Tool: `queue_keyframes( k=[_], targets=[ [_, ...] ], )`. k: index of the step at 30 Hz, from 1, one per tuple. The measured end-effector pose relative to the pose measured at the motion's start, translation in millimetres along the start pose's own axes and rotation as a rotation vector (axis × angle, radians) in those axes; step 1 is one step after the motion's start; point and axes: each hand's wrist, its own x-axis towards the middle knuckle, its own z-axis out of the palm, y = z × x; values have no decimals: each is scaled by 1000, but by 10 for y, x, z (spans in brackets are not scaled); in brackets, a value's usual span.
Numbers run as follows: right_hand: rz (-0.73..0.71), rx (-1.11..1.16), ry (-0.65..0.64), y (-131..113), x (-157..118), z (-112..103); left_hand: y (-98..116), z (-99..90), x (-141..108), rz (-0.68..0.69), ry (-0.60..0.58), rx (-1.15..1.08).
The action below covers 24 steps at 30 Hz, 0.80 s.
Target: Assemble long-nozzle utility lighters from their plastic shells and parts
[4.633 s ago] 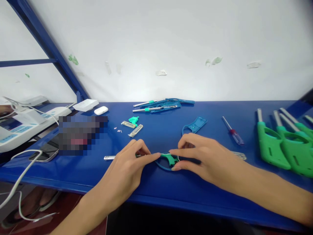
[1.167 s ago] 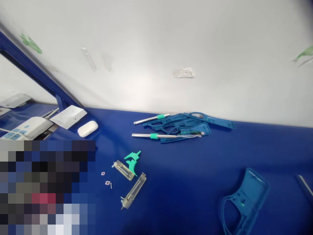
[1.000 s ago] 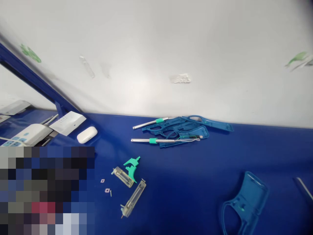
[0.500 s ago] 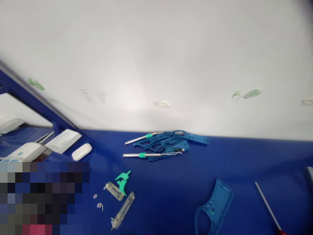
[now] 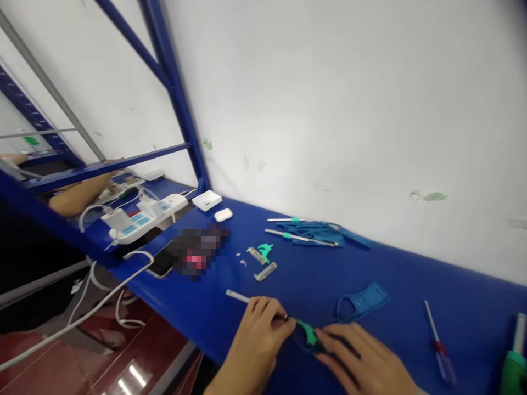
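Near the table's front edge, my left hand is closed around a slim silver rod whose end sticks out to the left. My right hand pinches a dark blue part with a green piece on it, between the two hands. Beyond them lie two clear plastic parts and a loose green piece. A blue shell half rests just behind my right hand. Farther back, blue shells and silver rods lie by the wall.
A screwdriver lies at the right, near a green-and-silver tool. At the left are a power strip, white cables, a white case and a blue frame post. Another person's arm shows beyond the frame.
The view has swung left and widened. Both my hands, the held parts, the power strip and the other person's arm now show; my hands were out of view before.
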Motion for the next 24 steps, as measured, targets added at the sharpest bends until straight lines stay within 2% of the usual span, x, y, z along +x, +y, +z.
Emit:
queue_keyframes(
  k=[3,6,11,24],
  targets=[
    [27,13,-27,-30,30,-30,197,20,-52,-134,-31,74],
    [68,14,-47,-56,5,-8,304,18,-88,-193,-80,122],
    [156,-34,-105,-111,-75,1,281,31,-140,-162,-130,117],
    [192,-101,-128,-138,-111,28,312,-22,-184,-171,-39,152]
  ],
)
